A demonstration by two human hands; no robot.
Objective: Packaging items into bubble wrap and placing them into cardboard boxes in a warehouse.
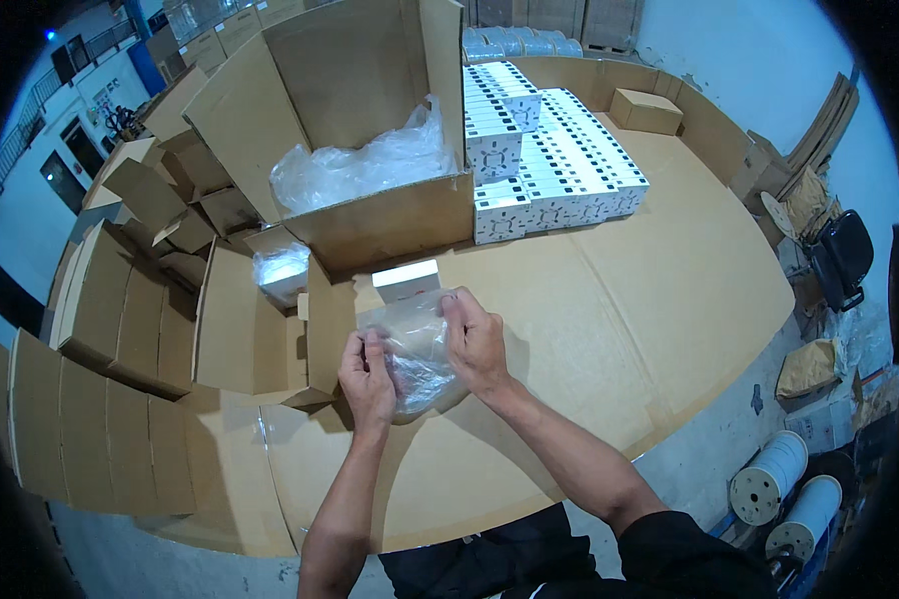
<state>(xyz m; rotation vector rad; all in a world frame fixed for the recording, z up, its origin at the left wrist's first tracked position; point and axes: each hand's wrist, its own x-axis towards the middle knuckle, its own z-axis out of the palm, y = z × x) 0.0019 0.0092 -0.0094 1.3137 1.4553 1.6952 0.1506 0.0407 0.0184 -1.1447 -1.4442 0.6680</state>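
Note:
Between my two hands a clear plastic bag [417, 364] is stretched above the cardboard-covered table. My left hand [368, 377] pinches its left side, and my right hand [474, 341] grips the upper right edge. Just beyond the bag lies a small white box [407, 281], its near part hidden by the plastic. To the left of my left hand stands an open brown carton [245, 324]. Inside its far end sits a white box in clear plastic wrap [284, 272].
A large open carton [390, 222] holding a heap of clear plastic bags [370, 165] rises behind. Rows of patterned white boxes [559, 180] are stacked to its right. Folded-open cartons [120, 299] crowd the left side. A small closed carton [646, 110] sits at the far right.

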